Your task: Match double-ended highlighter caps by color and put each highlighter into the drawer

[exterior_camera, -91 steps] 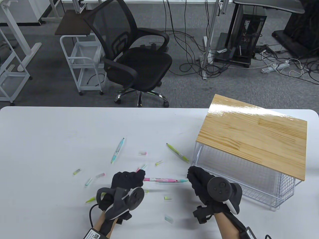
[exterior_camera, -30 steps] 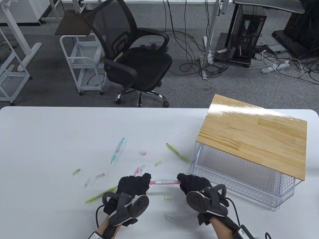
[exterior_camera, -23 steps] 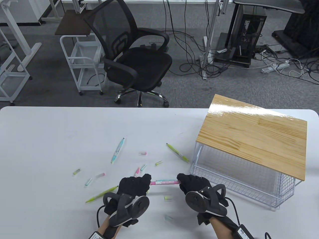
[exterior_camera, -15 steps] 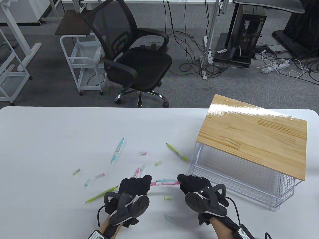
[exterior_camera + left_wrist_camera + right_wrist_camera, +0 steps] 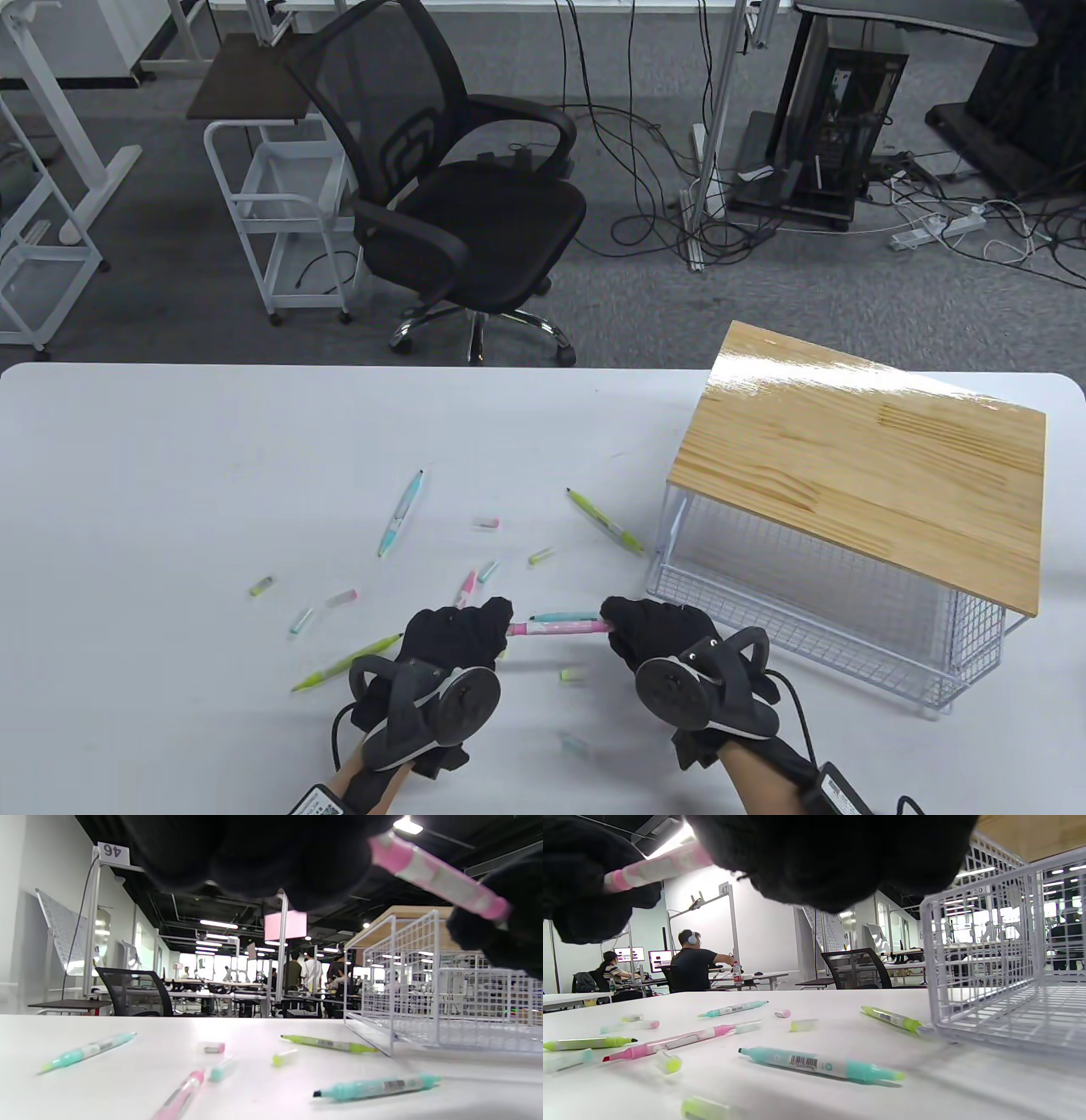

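Note:
A pink highlighter (image 5: 556, 626) hangs level just above the table, held at both ends. My left hand (image 5: 501, 624) pinches its left end and my right hand (image 5: 609, 625) pinches its right end. The left wrist view shows the pink highlighter (image 5: 437, 878) running from my dark fingers (image 5: 254, 853) to the other glove. Beneath it a teal highlighter (image 5: 562, 615) (image 5: 818, 1065) lies uncapped on the table. The white wire drawer (image 5: 806, 632) stands pulled out under a wooden top (image 5: 865, 467), right of my right hand.
Loose on the table are a teal highlighter (image 5: 401, 512), two green highlighters (image 5: 604, 520) (image 5: 344, 662), a pink one (image 5: 465, 587) and several small caps, such as a green cap (image 5: 573, 675) and a teal cap (image 5: 574, 745). An office chair (image 5: 458, 187) stands beyond the far edge.
Since three seconds ago my right hand has turned over and moved left onto the pink highlighter's right end. Over the last second both hands have stayed almost still.

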`<state>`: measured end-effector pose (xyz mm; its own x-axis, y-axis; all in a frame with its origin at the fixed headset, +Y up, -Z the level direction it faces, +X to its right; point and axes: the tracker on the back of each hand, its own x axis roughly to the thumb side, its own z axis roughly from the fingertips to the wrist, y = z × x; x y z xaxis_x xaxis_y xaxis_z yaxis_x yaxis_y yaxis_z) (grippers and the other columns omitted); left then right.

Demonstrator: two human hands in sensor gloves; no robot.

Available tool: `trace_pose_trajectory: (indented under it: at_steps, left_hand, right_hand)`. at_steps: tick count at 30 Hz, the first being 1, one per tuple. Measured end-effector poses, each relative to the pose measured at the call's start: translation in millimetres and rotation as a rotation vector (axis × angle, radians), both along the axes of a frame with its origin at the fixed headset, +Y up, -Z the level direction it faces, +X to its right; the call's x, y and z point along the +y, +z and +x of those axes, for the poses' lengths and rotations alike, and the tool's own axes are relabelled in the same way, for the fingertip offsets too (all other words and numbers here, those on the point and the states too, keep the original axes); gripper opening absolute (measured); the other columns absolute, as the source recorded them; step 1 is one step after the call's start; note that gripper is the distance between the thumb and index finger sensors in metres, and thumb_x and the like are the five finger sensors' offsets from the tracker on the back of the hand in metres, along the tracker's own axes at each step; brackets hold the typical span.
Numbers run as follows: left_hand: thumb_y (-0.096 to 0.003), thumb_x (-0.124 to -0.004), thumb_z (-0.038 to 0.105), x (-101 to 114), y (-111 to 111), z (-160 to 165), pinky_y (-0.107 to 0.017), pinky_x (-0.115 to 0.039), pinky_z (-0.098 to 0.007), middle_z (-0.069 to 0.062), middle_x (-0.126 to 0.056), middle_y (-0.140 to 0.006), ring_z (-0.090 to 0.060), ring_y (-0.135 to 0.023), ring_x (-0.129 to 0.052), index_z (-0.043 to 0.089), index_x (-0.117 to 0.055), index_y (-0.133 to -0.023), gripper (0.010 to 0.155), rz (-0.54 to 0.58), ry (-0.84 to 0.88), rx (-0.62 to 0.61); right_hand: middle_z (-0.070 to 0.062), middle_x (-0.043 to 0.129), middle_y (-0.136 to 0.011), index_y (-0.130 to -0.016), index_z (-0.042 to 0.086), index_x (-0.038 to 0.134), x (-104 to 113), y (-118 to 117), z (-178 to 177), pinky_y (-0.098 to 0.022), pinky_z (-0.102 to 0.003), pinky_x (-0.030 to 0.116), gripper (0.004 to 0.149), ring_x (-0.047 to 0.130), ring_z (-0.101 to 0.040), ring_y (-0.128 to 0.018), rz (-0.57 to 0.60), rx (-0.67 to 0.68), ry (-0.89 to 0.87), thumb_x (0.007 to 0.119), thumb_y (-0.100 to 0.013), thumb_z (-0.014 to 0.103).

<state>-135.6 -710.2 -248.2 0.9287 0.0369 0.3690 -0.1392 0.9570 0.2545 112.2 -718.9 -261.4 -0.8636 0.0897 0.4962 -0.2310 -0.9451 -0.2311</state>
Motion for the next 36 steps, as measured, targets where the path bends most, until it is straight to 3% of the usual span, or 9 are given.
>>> trace_pose_trajectory:
  at_steps: [23, 36]
  left_hand:
    - [-0.0537, -0.053, 0.034, 6.2, 9.1, -6.2, -0.061, -0.081, -0.043, 0.01, -0.09, -0.069, -0.011, -0.053, -0.091, 0.025, -0.063, -0.1, 0.048, 0.085, -0.032, -0.016]
    - [-0.0541, -0.053, 0.036, 18.3, 5.2, -12.0, -0.064, -0.08, -0.043, 0.013, -0.09, -0.072, -0.011, -0.058, -0.092, 0.029, -0.061, -0.101, 0.048, 0.054, -0.059, -0.007]
  right_hand:
    - [-0.005, 0.088, -0.07, -0.094, 0.017, 0.071, 4.2, 0.9, -1.9, -0.048, -0.039, 0.084, 0.046, 0.093, -0.011, -0.043, -0.055, 0.056, -0.108, 0.068, -0.052, 0.033]
    - [-0.004, 0.087, -0.072, -0.096, 0.019, 0.07, 10.0, -1.7, -5.0, -0.051, -0.04, 0.082, 0.046, 0.093, -0.011, -0.046, -0.056, 0.063, -0.062, 0.066, -0.053, 0.035]
